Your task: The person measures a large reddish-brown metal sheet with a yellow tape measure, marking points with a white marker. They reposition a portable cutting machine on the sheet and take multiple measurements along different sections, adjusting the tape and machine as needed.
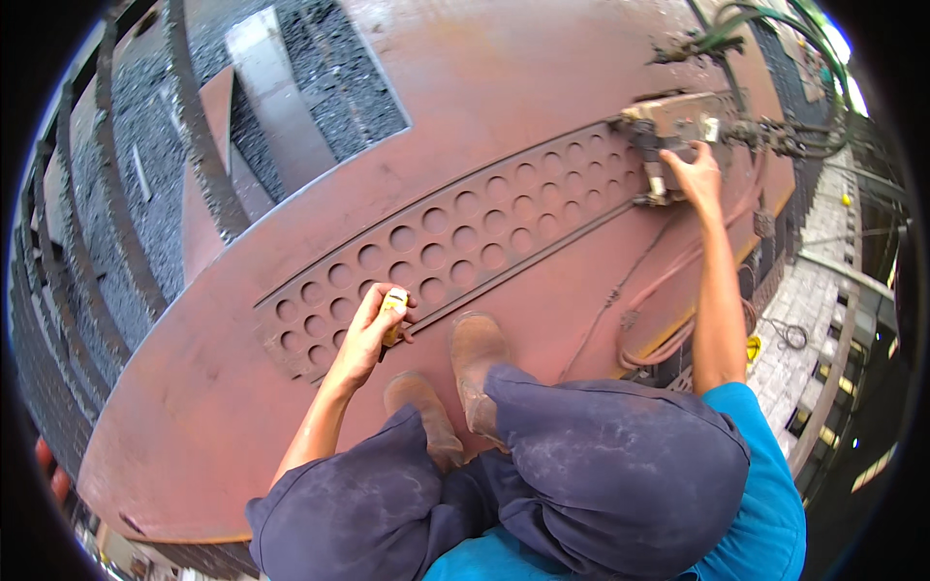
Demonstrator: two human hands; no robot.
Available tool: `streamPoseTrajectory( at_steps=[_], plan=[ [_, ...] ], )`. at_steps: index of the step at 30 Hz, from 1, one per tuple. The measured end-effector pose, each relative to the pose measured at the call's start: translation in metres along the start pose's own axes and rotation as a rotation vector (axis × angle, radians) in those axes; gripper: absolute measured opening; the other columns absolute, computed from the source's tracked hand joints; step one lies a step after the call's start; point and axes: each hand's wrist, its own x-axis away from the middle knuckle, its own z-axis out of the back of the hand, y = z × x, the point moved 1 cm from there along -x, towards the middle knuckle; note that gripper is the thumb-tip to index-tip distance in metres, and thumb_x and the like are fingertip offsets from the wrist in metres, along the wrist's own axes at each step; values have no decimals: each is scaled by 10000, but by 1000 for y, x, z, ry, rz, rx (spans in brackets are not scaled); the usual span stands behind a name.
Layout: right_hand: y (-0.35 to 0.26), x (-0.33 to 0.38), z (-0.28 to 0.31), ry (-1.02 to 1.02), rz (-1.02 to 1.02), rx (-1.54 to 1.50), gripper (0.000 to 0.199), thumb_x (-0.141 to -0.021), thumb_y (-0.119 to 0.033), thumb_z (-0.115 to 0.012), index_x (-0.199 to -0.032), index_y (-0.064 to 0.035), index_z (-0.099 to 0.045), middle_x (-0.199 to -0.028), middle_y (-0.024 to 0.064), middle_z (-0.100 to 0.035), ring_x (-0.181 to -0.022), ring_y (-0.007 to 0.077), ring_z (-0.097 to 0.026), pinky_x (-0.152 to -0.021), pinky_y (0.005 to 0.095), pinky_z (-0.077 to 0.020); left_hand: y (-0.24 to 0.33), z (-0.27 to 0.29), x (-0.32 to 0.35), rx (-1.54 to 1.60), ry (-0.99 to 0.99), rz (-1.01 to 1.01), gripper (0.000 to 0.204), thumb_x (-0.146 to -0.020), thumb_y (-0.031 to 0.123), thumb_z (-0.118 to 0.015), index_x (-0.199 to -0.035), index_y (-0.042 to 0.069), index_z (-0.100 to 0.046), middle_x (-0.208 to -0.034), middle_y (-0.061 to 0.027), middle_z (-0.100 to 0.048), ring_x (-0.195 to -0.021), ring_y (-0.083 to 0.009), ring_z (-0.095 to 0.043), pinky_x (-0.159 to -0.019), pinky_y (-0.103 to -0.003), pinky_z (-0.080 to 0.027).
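Note:
In my left hand [363, 334] is a small yellow-and-white object [393, 302], its kind not clear, pinched between thumb and fingers above a perforated track [465, 208]. The track is a long strip with rows of round holes, lying on a reddish-brown steel plate [572, 290]. At the track's far right end sits a boxy, worn cutting carriage [683, 121] with a dark cylinder on its near left side. My right hand [697, 174] reaches up to this carriage, thumb and fingers curled at its near side; the fingertips' contact is partly hidden.
Both my boots [477, 344] stand on the plate beside the track. Reddish hoses [668, 276] curve along the right, and green hoses [775, 19] loop behind the carriage. Rough metal slats [199, 126] over dark rubble lie beyond the plate's curved left edge. A paved floor [785, 358] lies lower right.

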Motion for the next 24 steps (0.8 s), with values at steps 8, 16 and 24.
streamPoseTrajectory(
  at_steps=[8, 16, 24],
  plan=[
    [-68, 90, 6, 0, 100, -162, 738, -733, -381, -824, -1337, -23, -595, -1244, 266, -648, -1190, 400, -622, -1033, 467, -498, -18, -41, -32, 110, -152, -14, 400, -1007, 314, -571, -1319, 97, -444, -1240, -104, -554, -1084, -231, -582, -875, -403, -531],
    [-124, 175, 25, -134, 282, -371, 801, -855, -446, -766, -1468, -6, -496, -1407, 324, -538, -1355, 428, -492, -1145, 479, -392, -13, -102, -24, 321, -311, -41, 401, -1088, 356, -441, -1408, 129, -358, -1448, -154, -476, -1280, -345, -538, -1099, -518, -460],
    [-168, 279, 98, -238, 644, -834, 745, -1019, -554, -484, -1520, -6, -431, -1394, 196, -555, -1264, 362, -510, -1131, 462, -350, 19, -189, 9, 529, -583, -106, 499, -1104, 484, -378, -1514, 234, -240, -1473, -70, -376, -1363, -234, -429, -1140, -446, -386]
  ],
)
